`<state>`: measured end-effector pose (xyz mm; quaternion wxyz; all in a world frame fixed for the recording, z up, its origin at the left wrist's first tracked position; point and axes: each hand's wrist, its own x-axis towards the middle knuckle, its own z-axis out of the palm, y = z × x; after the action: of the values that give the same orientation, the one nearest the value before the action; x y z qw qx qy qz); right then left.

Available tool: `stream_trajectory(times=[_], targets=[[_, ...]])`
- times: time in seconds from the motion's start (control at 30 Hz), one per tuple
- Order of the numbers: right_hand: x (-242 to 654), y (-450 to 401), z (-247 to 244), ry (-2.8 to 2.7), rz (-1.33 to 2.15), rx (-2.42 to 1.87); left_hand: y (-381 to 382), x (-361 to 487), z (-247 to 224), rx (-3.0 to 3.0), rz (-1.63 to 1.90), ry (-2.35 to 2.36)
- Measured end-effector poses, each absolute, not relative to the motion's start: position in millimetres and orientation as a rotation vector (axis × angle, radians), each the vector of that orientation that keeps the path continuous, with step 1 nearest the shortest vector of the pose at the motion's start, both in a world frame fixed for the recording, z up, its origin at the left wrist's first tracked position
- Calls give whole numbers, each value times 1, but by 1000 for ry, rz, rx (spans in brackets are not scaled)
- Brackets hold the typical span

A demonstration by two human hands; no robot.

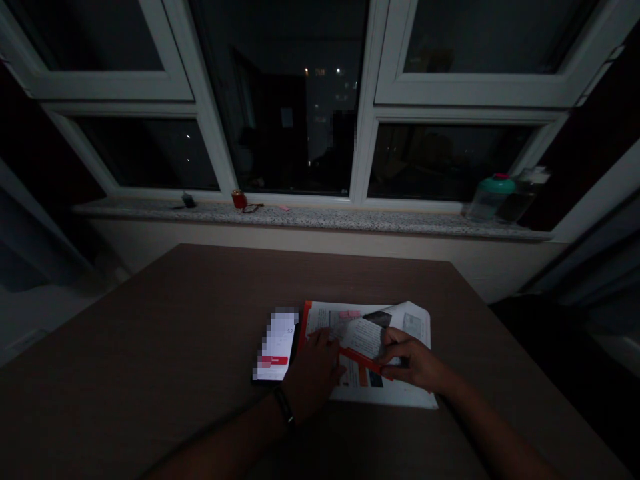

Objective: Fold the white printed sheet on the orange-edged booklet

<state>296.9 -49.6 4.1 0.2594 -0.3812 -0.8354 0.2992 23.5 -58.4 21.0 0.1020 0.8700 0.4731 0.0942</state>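
A printed magazine or booklet [410,395] with red edging lies on the brown table, one page lifted and folded over. My right hand [413,362] pinches that page [364,339] near its red edge, thumb and fingers closed on it. Resting on the left part of the booklet is my left hand [315,367], fingers bent slightly over the paper and the thumb apart from them. A dark band [284,407] circles the left wrist. Just left of the booklet, a phone [277,343] lies face up with its screen lit, partly pixelated.
Beyond the table [200,320] runs a speckled stone windowsill [325,217] under dark windows. On it stand a small red jar [239,199], a small dark object [188,199], and a clear bottle with a teal lid [493,197] beside another clear container [525,193]. The room is dim.
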Motion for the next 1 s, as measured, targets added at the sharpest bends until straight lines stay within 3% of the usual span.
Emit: stream_trajectory(times=[1.0], targets=[[296,-50,5,-2301,773,-1061,-57,23,18,2551,298,1388]])
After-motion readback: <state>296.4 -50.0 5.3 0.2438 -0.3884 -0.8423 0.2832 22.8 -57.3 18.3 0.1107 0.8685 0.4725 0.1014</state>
